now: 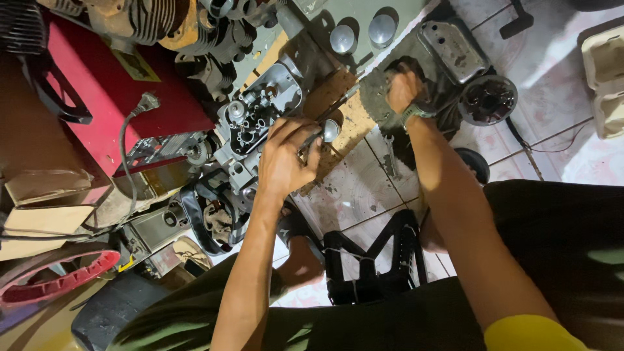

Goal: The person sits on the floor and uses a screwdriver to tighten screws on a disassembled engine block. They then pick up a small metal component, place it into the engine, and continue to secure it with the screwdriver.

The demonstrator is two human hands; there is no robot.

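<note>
Valve (329,130), stiff and oily-looking, we pinch by its stem in our left hand (284,159); right hand (403,91) clutches a rag (448,107).

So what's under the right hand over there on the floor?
A dark, dirty rag lies bunched on the tiled floor, and the right hand presses into it. Whatever lies beneath the rag is covered.

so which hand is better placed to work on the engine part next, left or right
Probably the left. The left hand already holds a slim metal tool right beside the grey engine part. The right hand is farther off, gripping a dark rag on the tiled floor.
</note>
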